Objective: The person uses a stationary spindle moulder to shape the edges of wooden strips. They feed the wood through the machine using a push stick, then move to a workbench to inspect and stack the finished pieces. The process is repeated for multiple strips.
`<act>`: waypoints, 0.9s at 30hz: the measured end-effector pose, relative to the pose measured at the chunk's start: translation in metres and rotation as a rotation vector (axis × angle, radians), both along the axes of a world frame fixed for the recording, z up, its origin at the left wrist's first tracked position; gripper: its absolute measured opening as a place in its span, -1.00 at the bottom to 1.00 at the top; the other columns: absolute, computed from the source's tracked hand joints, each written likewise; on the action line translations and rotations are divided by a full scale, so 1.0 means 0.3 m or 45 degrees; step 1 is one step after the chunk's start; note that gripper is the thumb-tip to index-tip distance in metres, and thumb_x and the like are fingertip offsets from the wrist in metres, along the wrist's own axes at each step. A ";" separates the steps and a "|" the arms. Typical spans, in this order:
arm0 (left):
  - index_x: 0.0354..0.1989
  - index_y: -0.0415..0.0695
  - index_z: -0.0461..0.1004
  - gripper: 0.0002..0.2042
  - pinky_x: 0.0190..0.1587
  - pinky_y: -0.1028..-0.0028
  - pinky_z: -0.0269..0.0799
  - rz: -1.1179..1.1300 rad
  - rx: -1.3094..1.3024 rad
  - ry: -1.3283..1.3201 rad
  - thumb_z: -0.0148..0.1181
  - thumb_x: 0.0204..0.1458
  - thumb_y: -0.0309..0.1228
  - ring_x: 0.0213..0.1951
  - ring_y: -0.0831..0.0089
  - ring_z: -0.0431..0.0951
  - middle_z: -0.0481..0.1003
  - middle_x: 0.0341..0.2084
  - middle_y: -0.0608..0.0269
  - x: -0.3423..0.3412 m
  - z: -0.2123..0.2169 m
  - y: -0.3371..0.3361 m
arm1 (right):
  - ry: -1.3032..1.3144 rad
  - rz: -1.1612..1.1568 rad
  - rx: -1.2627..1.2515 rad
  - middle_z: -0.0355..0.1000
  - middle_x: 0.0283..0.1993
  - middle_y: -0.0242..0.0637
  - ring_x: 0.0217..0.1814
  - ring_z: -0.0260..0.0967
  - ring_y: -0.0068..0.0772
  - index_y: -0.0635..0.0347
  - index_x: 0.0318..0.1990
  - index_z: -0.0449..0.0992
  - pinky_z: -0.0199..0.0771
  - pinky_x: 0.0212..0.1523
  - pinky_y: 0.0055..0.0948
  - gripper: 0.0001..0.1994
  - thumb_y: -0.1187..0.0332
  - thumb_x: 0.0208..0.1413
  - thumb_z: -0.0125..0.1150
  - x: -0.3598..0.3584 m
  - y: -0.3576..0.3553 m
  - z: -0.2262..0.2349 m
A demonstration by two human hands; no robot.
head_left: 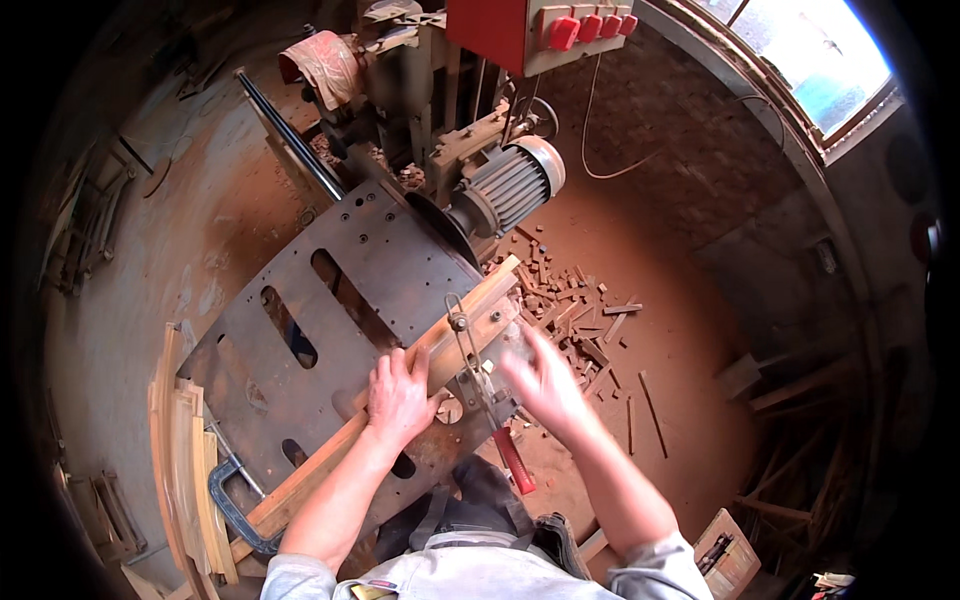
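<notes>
Hands: 2, the left hand (398, 395) at 6 o'clock, the right hand (540, 378) just beside it toward 5 o'clock
Long wooden strips on the steel table (300, 290): 1, the wooden strip (440, 355), near centre
Long slots in the table top: 3
Electric motors: 1, the grey motor (510, 185) at 12 o'clock
Red switch buttons (590, 27): 4, at 12 o'clock
Clamps: 2, the C-clamp (232, 505) at 7 o'clock, the red-handled clamp (490, 400) at 6 o'clock
Offcut heaps: 1, the offcut pile (575, 310) at 3 o'clock
Curved wooden pieces (185, 470): about 4, stacked at 8 o'clock

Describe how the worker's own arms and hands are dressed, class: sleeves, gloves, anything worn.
Both hands, left hand and right hand, are bare: no gloves, and no rings or watch that I can make out. The forearms are uncovered too. Pale grey-blue sleeves sit pushed up near the elbows.
</notes>
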State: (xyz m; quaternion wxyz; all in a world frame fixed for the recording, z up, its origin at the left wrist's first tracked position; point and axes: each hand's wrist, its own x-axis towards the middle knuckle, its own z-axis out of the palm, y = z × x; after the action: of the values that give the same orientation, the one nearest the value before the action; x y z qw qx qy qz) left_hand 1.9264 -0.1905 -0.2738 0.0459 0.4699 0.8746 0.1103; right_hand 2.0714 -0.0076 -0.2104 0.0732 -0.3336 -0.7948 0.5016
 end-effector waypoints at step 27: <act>0.16 -0.20 0.40 -0.23 0.05 0.11 0.37 0.049 0.149 0.079 0.53 -0.27 -0.12 0.02 0.03 0.38 0.36 0.02 -0.09 -0.032 -0.028 0.000 | -0.243 -0.012 -0.274 0.50 -0.13 0.22 0.01 0.43 0.32 0.28 -0.01 0.44 0.42 0.02 0.00 -0.60 0.09 0.25 0.11 0.119 -0.290 -0.145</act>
State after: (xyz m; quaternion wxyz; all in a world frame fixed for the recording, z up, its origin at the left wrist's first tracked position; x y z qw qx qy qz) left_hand 1.9169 -0.1905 -0.2821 -0.0112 0.4580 0.8766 0.1475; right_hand 2.1071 -0.0946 -0.2540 -0.0365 -0.3894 -0.7384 0.5494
